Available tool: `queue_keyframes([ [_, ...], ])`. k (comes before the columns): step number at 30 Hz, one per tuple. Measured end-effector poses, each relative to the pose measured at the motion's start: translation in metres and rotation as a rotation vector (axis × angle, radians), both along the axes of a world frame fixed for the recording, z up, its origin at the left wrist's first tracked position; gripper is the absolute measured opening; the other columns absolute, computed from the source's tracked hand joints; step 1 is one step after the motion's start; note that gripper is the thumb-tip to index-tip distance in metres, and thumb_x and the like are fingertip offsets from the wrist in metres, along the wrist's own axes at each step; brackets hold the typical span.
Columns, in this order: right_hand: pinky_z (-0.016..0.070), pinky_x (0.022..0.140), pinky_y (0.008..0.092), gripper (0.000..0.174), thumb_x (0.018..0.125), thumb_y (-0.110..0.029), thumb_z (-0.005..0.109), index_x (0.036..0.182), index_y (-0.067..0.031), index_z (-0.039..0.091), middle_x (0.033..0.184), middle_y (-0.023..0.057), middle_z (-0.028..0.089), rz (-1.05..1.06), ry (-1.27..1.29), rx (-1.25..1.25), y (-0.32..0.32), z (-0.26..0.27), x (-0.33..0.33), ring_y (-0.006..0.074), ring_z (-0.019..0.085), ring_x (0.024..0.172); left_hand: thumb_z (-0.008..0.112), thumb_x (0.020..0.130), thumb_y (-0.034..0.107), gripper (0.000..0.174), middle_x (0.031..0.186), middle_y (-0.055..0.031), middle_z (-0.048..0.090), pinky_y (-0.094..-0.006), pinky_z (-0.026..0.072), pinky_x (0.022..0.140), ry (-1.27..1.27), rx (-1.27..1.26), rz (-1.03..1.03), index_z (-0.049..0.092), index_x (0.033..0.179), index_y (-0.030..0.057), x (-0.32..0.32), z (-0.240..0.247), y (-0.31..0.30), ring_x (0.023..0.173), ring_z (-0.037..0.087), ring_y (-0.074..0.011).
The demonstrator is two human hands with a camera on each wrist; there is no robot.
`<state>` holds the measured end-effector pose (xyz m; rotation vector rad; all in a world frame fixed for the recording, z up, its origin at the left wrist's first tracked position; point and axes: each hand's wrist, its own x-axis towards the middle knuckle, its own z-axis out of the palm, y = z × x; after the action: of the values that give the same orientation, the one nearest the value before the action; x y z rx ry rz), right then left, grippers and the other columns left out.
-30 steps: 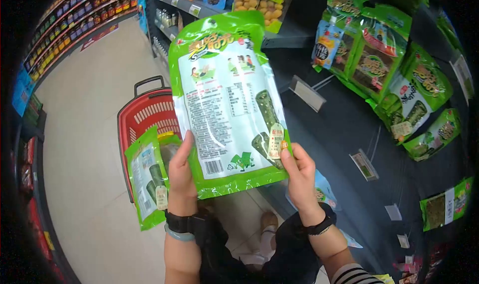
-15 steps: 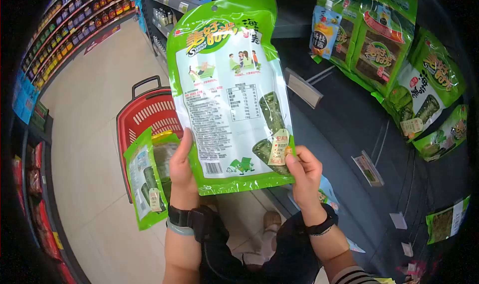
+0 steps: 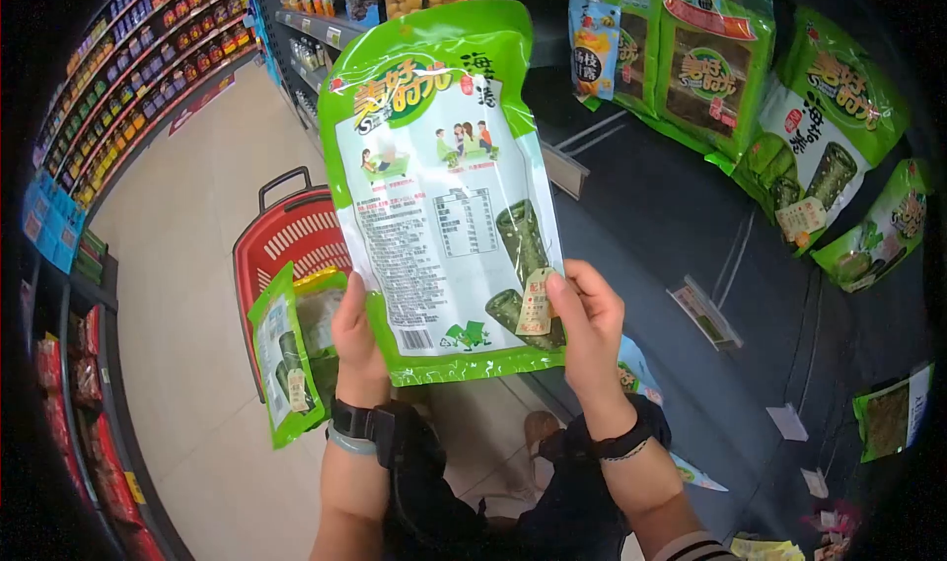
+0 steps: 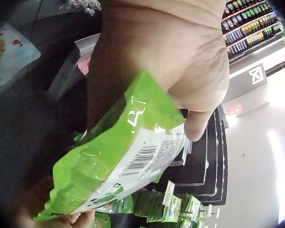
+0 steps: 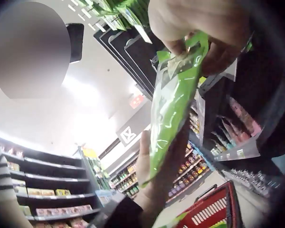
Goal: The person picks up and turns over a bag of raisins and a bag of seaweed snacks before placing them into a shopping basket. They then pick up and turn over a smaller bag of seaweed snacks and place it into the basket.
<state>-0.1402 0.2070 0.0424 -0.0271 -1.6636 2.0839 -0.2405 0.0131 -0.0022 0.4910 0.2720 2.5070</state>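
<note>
Head view: glossy green-and-white plastic bag (image 3: 434, 186), still pinched by left hand (image 3: 358, 342) and right hand (image 3: 594, 339), both seemingly nearly closed.

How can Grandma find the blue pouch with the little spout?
Look at the dark shelf right of the big bag held up in front. Near its top are green packs, and at their left edge is the pouch. Unlike them, it's mostly blue, with orange on it and a white spout on top.
</note>
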Motion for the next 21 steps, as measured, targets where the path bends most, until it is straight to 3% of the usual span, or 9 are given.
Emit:
queue_keyframes([
  [3, 0.0434, 0.065, 0.0178, 0.018, 0.093, -0.012, 0.051, 0.1, 0.004, 0.058, 0.088, 0.0023, 0.062, -0.002, 0.015, -0.037, -0.005, 0.003, 0.0, 0.003, 0.054, 0.075, 0.041, 0.093, 0.041, 0.059, 0.134, -0.017, 0.043, -0.0475, 0.0385, 0.099, 0.064, 0.005, 0.036, 0.03, 0.137, 0.003, -0.002, -0.006, -0.002, 0.118, 0.048, -0.0334],
  [10, 0.0436, 0.062, 0.0179, 0.019, 0.094, -0.015, 0.049, 0.094, 0.0015, 0.058, 0.081, 0.0011, 0.062, -0.032, -0.017, -0.049, -0.005, -0.002, -0.004, 0.0025, 0.055, 0.07, 0.041, 0.091, 0.049, 0.064, 0.131, -0.0173, 0.046, -0.0469, 0.0431, 0.095, 0.044, -0.038, 0.098, 0.034, 0.136, 0.0046, 0.0, -0.009, 0.003, 0.113, 0.052, -0.0327],
  [12, 0.0431, 0.062, 0.0177, 0.019, 0.094, -0.015, 0.049, 0.094, 0.0011, 0.058, 0.081, 0.0003, 0.061, -0.035, -0.018, -0.033, -0.004, -0.004, -0.004, 0.0022, 0.054, 0.07, 0.05, 0.087, 0.047, 0.069, 0.134, -0.0163, 0.043, -0.0477, 0.0397, 0.098, 0.09, -0.07, 0.084, 0.031, 0.137, 0.004, -0.001, -0.01, 0.001, 0.117, 0.048, -0.0329],
  [19, 0.0416, 0.061, 0.0181, 0.023, 0.095, -0.018, 0.048, 0.094, 0.0017, 0.059, 0.08, -0.0011, 0.059, -0.016, -0.021, -0.037, -0.007, -0.003, -0.009, 0.002, 0.05, 0.07, 0.053, 0.086, 0.034, 0.061, 0.129, -0.0172, 0.048, -0.0456, 0.0419, 0.096, 0.072, -0.112, 0.106, 0.035, 0.134, 0.0012, 0.002, -0.003, -0.002, 0.114, 0.051, -0.0319],
  [21, 0.0417, 0.061, 0.0181, 0.023, 0.095, -0.018, 0.048, 0.095, 0.002, 0.059, 0.08, -0.001, 0.059, -0.001, -0.015, -0.021, -0.009, -0.006, -0.014, 0.002, 0.051, 0.069, 0.052, 0.086, 0.024, 0.051, 0.12, -0.0173, 0.055, -0.0417, 0.0454, 0.092, -0.034, -0.393, 0.218, 0.042, 0.127, -0.003, -0.001, 0.003, -0.007, 0.105, 0.057, -0.0295],
])
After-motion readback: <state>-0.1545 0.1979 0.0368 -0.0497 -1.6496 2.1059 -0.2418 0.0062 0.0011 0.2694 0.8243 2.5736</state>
